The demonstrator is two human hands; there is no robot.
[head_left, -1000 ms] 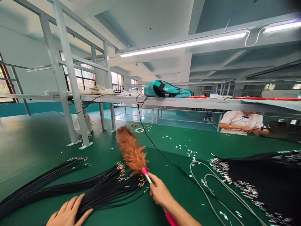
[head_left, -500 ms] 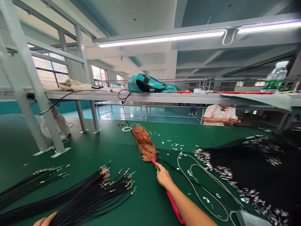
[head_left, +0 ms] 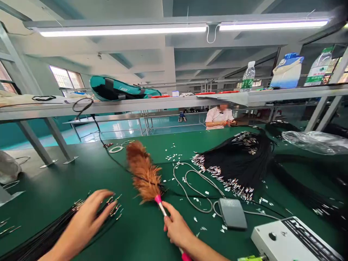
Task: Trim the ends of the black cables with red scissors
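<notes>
My right hand (head_left: 176, 225) is wrapped round the handle of a feather duster (head_left: 145, 174) with brown feathers and a pink collar. Its feathers lie low over the green tabletop (head_left: 114, 241), next to a thin black cord. At lower left, my left hand (head_left: 88, 217) is over the tip end of a bundle of black cables (head_left: 40, 232). Its thumb and fingers are apart, with metal cable tips showing around and beyond them. Part of the bundle is hidden beneath this hand. White scraps (head_left: 174, 157) are scattered on the table beyond the duster.
A grey foot pedal (head_left: 233, 214) with a looped cord lies right of my right hand, near a white control box (head_left: 296, 241). Behind it spreads a large pile of black cables (head_left: 239, 156). A shelf (head_left: 163, 104) holds bottles and a teal bag. A person (head_left: 219, 116) sits beyond.
My view has swung right. My left hand has come up from the bottom edge to the cable tips. My right hand still grips the duster, whose feathers are now nearer.
</notes>
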